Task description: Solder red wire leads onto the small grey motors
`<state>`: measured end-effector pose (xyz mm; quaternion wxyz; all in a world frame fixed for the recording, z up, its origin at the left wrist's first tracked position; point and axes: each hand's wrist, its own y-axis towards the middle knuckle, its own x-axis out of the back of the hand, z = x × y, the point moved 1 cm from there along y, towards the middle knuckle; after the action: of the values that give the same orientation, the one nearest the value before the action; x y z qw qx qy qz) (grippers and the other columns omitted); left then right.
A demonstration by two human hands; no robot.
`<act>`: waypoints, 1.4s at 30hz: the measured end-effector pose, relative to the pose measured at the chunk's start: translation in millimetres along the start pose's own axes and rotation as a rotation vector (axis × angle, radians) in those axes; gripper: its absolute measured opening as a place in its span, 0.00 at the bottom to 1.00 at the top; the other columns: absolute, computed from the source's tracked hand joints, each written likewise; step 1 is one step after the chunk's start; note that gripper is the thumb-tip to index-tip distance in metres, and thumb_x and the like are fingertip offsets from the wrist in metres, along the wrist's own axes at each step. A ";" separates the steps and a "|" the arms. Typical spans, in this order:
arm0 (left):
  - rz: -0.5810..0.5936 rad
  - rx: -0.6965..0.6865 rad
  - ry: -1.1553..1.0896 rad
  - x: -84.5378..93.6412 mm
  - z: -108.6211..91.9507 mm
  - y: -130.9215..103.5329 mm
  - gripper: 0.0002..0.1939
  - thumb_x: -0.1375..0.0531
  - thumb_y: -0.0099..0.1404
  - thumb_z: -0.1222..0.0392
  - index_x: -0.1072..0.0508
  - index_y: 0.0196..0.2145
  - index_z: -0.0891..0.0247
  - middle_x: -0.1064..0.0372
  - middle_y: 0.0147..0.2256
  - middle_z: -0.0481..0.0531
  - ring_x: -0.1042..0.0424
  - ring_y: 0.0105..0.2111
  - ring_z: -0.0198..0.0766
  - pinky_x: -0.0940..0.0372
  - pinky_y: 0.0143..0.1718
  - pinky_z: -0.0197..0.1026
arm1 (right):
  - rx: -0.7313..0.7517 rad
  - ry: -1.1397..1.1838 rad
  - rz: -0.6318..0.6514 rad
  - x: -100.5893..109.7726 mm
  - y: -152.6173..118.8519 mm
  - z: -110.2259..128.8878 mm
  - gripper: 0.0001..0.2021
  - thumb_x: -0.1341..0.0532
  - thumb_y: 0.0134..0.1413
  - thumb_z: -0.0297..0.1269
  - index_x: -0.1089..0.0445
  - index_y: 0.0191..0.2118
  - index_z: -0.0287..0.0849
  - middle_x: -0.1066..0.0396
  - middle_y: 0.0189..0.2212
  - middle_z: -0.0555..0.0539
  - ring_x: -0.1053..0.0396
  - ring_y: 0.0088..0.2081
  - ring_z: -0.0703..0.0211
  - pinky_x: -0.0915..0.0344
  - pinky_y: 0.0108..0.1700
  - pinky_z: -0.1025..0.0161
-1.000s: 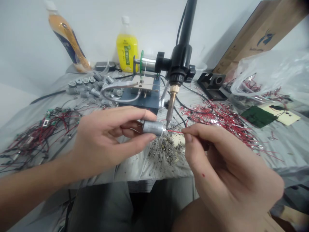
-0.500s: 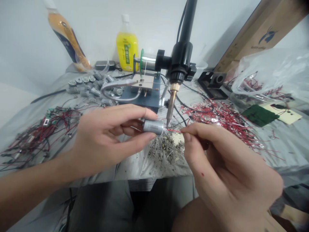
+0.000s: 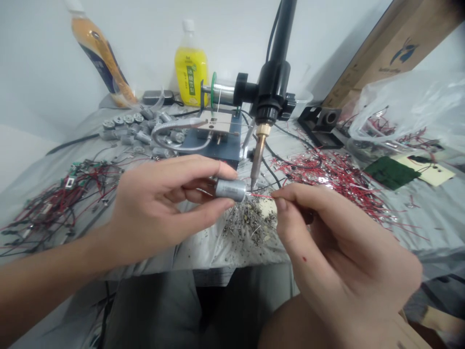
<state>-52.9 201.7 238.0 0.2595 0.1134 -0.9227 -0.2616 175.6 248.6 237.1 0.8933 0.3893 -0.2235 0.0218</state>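
My left hand (image 3: 167,203) grips a small silver cylindrical motor (image 3: 230,190) between thumb and fingers, its terminal end facing right. In my right hand (image 3: 327,242), thumb and forefinger pinch a thin red wire (image 3: 262,195) whose other end meets the motor's terminal end. Just above that spot is the tip of a soldering iron (image 3: 257,162), which hangs from a black clamp (image 3: 272,92). Whether the tip touches the wire or terminal is too small to tell. Behind the iron stands a solder spool (image 3: 223,93) on a blue-based feeder (image 3: 214,145).
Several silver motors (image 3: 138,133) lie at the back left, with wired green boards (image 3: 69,194) nearer. Red wires (image 3: 334,184) are heaped right of the iron. Solder scraps (image 3: 250,225) dot the table below. Two bottles (image 3: 192,75) and a paper bag (image 3: 363,53) stand behind.
Both hands have kept nearly the same place and grip. My right hand, with the red wire, has shifted very slightly left.
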 end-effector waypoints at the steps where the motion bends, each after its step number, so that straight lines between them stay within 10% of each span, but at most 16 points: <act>1: -0.003 0.002 -0.005 -0.2 -0.3 0.2 0.13 0.25 0.71 0.58 0.14 0.52 0.53 0.14 0.46 0.47 0.12 0.40 0.42 0.12 0.40 0.40 | -0.001 0.017 -0.001 0.0 0.7 0.5 0.07 0.31 0.70 0.29 0.18 0.45 0.49 0.26 0.30 0.56 0.39 0.25 0.71 0.25 0.39 0.67; 42: 0.009 0.025 -0.192 -6.1 -2.6 -0.9 0.17 0.26 0.71 0.70 0.13 0.54 0.56 0.15 0.48 0.47 0.14 0.44 0.37 0.13 0.50 0.34 | 0.032 0.061 -0.006 1.7 5.4 -6.1 0.08 0.32 0.68 0.26 0.21 0.43 0.50 0.25 0.30 0.55 0.32 0.29 0.67 0.28 0.35 0.67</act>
<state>-46.3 201.9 236.8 0.1698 0.0869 -0.9470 -0.2584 178.3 256.5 237.9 0.8935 0.4033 -0.1944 0.0346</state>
